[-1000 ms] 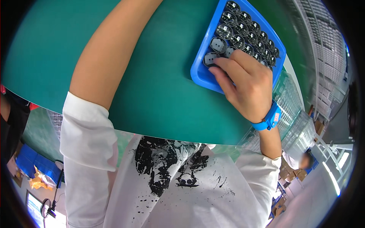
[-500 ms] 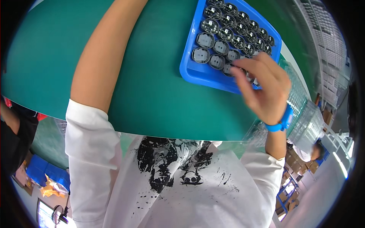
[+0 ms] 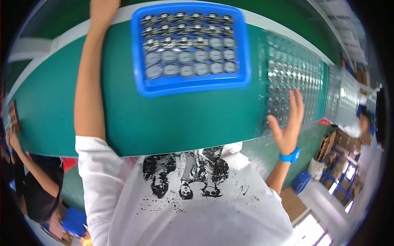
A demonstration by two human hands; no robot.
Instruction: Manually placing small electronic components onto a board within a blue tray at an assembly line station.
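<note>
My right hand (image 3: 288,123) is over the near end of a clear plastic blister tray (image 3: 305,78), open, with its fingers apart and nothing visible in them. Dark round parts (image 3: 278,98) sit in some of that tray's pockets. At the far left edge of the table is my left hand (image 3: 104,11); its fingers lie beyond the top of the picture, so what it holds is hidden. Between my arms lies a blue plastic tray (image 3: 193,89) with rows of small round housings. Nearer ones carry grey covers (image 3: 186,70); farther ones show dark, shiny insides (image 3: 180,29).
All this rests on a green table (image 3: 184,117). More clear trays (image 3: 342,96) stand stacked at the far right. A person in a dark top (image 3: 43,190) works at the table's left end. Shelving with cartons (image 3: 342,164) stands on the right.
My view has swung to the right, putting the blue tray in the middle. My right hand has left the housings in the blue tray for the clear tray, and its fingers have straightened.
</note>
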